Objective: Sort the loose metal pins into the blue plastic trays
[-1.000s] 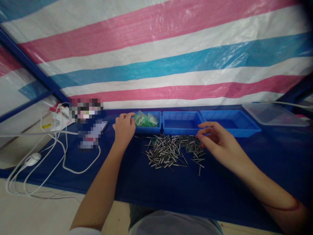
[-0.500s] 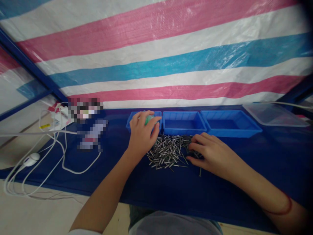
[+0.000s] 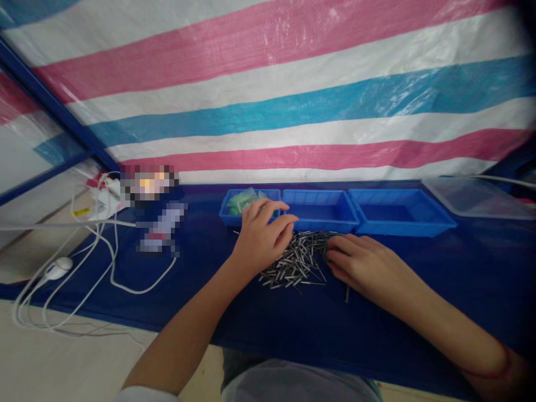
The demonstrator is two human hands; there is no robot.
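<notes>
My left hand (image 3: 266, 234) is open, fingers apart, above the front right corner of the left blue bin (image 3: 228, 219), with nothing visible in it. In that bin lie clear plastic bags with green contents (image 3: 243, 200), partly hidden by my fingers. A loose pile of thin metal pins that look like blind rivets (image 3: 295, 259) spreads on the table in front of the bins. My right hand (image 3: 358, 259) is at the pile's right side, its fingers curled together; what they hold is hidden. A single headed pin (image 3: 347, 293) lies by its thumb.
A middle blue bin (image 3: 320, 209) and a right blue bin (image 3: 400, 215) stand in the same row on the dark blue table (image 3: 293, 324). A translucent lid (image 3: 477, 198) lies at the back right. White cables (image 3: 113, 273) trail across the left side.
My left hand has moved right and slightly toward me from the left bin, uncovering the green-filled bags. My right hand's fingers have drawn closer together at the pile.
</notes>
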